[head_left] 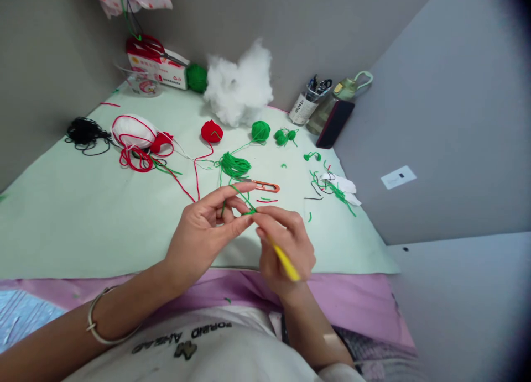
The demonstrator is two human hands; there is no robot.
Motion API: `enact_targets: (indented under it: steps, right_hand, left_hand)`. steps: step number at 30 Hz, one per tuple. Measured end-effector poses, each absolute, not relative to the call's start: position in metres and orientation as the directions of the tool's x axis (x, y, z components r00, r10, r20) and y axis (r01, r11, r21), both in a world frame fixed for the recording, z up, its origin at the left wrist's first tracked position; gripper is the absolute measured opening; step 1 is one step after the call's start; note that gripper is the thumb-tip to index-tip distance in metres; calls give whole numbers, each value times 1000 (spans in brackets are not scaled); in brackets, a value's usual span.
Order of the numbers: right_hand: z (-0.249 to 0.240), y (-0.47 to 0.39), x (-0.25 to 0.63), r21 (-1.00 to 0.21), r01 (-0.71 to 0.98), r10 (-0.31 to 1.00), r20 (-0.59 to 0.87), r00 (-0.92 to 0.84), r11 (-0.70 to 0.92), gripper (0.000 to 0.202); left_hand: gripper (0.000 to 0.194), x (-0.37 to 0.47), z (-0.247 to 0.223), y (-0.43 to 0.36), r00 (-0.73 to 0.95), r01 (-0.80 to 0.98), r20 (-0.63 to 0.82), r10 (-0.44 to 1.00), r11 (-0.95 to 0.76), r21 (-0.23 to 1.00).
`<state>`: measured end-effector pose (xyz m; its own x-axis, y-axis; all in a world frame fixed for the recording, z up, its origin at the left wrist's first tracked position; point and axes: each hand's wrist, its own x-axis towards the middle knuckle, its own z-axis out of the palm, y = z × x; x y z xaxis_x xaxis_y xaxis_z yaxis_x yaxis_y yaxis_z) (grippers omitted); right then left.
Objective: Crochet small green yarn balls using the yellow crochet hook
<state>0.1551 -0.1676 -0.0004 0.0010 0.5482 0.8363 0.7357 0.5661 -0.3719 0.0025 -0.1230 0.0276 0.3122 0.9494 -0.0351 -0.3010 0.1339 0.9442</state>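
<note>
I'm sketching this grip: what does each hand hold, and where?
Left hand: green yarn, pinched where it bunches. Right hand: yellow tool, forward of its protruding rear end; the tip is hidden.

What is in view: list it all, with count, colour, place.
Fluffy stuffing: one heap, white, back centre
Round yarn ball: one, red, centre
Round yarn balls: two, green, centre and beside box
Wound yarn ball: one, white, left
Looped skein: one, green, centre
Tangled yarn: one, black, far left
Cardboard box: one, red-white, back left
Metal scissors: one, red-handled, on box
Clear tub: one, printed, back left
Slim cutter: one, orange, centre
Labelled cup: one, white, back right
Clear bottle: one, green, back right
Flat phone: one, black, against bottle
Yarn scraps: several, mostly green, right
Slim tool: one, yellow, front centre
Yarn piece: one, green, between hands
Left hand: one, bare, front centre
Right hand: one, bare, front centre
</note>
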Motion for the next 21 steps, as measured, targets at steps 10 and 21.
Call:
enact_targets:
  steps: [10,21]
  right_hand:
    - [13,-159,158,-789,194,732,613,297,583,20]
    - [4,-164,159,-524,601,586,803,111,604,33]
  left_hand:
    - [26,-2,30,-113,550,-438,-163,819,449,779]
    - [30,5,28,-112,590,-455,-268,762,588,669]
